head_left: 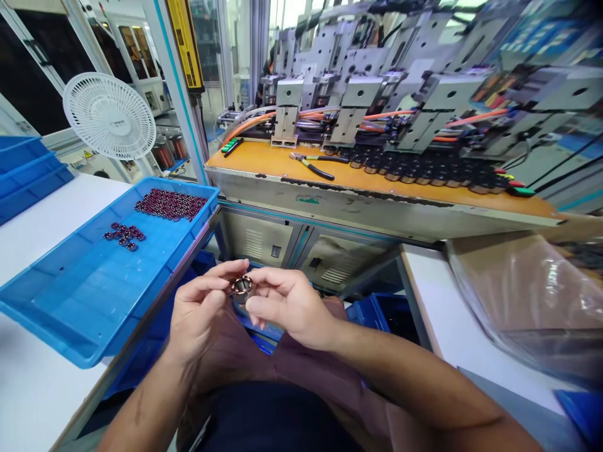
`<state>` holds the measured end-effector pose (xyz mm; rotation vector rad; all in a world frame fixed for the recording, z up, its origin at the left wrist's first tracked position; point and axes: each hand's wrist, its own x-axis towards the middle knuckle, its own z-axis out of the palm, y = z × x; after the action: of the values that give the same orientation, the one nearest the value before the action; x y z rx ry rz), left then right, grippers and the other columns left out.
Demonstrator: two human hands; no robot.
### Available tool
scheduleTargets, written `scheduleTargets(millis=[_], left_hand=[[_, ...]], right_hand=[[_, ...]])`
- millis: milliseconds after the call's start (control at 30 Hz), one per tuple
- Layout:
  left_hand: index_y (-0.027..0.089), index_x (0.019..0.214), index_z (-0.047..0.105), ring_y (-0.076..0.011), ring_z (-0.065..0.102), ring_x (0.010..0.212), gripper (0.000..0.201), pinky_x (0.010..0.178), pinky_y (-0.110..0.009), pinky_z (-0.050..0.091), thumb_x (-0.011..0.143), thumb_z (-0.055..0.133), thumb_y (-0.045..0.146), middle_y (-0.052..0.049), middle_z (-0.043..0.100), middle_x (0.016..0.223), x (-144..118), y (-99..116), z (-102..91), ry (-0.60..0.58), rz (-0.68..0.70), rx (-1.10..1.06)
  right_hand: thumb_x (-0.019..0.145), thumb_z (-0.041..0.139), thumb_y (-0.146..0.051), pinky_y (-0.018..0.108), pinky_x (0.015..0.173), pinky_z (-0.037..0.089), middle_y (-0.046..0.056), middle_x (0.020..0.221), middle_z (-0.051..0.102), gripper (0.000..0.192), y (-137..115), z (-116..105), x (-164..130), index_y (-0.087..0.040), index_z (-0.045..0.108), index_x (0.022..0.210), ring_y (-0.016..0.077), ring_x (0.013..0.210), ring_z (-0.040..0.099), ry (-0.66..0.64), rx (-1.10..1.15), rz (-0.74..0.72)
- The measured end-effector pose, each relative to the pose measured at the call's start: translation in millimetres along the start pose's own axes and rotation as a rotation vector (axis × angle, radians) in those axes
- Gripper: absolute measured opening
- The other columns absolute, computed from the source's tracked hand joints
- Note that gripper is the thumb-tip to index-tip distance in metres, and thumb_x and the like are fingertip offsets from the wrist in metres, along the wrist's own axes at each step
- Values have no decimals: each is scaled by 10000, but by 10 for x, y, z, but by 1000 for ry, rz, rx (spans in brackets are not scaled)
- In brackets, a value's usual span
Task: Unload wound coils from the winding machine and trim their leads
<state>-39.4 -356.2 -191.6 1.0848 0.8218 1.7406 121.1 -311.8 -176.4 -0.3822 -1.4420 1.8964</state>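
Both my hands hold one small round wound coil part point(242, 287) between their fingertips, low in the middle of the view above my lap. My left hand point(200, 311) pinches its left side and my right hand point(287, 304) pinches its right side. To the left, a blue tray point(80, 295) rests on a white table and holds a dense cluster of similar small coil parts point(170, 204) at its far end and a smaller group point(125, 233) nearer the middle.
A machine bench with an orange top point(377, 179) stands ahead, carrying pliers point(313, 164), grey fixtures and a row of dark parts. A white fan point(109, 116) stands at left. A clear plastic bag point(532, 295) lies on the right table. Blue bins point(377, 312) sit below.
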Motion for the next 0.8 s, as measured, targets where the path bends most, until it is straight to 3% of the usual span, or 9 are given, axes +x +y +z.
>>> scheduleTargets(millis=[100, 167, 233, 300, 400, 600, 800], left_hand=[[224, 894, 747, -246, 713, 1065, 171, 930, -413, 565, 829, 734, 381, -71, 769, 1095, 37, -72, -56, 254, -72, 69], [203, 962, 744, -214, 713, 1016, 174, 911, -343, 556, 831, 737, 317, -67, 768, 1041, -17, -97, -96, 391, 30, 333], [204, 1003, 745, -188, 707, 929, 212, 870, -293, 549, 793, 764, 208, -43, 763, 955, -124, -74, -97, 339, 243, 645], [224, 1081, 733, -181, 702, 874, 337, 834, -281, 553, 762, 771, 126, -32, 757, 945, -229, -3, -42, 145, 415, 849], [229, 1241, 657, -188, 704, 907, 496, 825, -283, 566, 769, 766, 123, -54, 742, 1059, -273, 125, 110, -33, 487, 974], [209, 1148, 681, -147, 698, 839, 377, 805, -259, 567, 785, 782, 202, -41, 752, 1029, -163, 229, 246, -47, 348, 1032], [239, 1181, 676, -176, 679, 1011, 411, 906, -299, 537, 797, 755, 115, -45, 741, 1112, -192, 282, 130, -109, 348, 1002]], right_hand=[[821, 730, -294, 226, 577, 509, 19, 805, 626, 240, 3, -52, 30, -154, 635, 993, 96, 633, 577, 150, -399, -408], [824, 713, -190, 238, 591, 513, 43, 822, 650, 213, 6, -130, 64, -151, 634, 1018, 120, 668, 601, 258, -780, -726], [812, 705, -122, 263, 633, 533, 71, 846, 686, 279, 27, -220, 92, -137, 612, 1074, 153, 729, 638, 318, -1098, -968], [795, 702, -92, 290, 684, 555, 96, 881, 707, 347, 64, -295, 104, -113, 585, 1121, 182, 790, 662, 314, -1291, -1098], [822, 669, -107, 307, 686, 572, 99, 867, 710, 326, 110, -348, 90, -93, 573, 1133, 189, 776, 665, 264, -1414, -1168], [866, 594, -118, 339, 656, 579, 129, 865, 707, 251, 82, -322, 7, -60, 590, 1110, 221, 795, 662, 185, -1459, -1263], [841, 677, -163, 297, 659, 563, 106, 887, 668, 280, -23, -134, -53, -133, 599, 1109, 175, 786, 630, 158, -991, -893]])
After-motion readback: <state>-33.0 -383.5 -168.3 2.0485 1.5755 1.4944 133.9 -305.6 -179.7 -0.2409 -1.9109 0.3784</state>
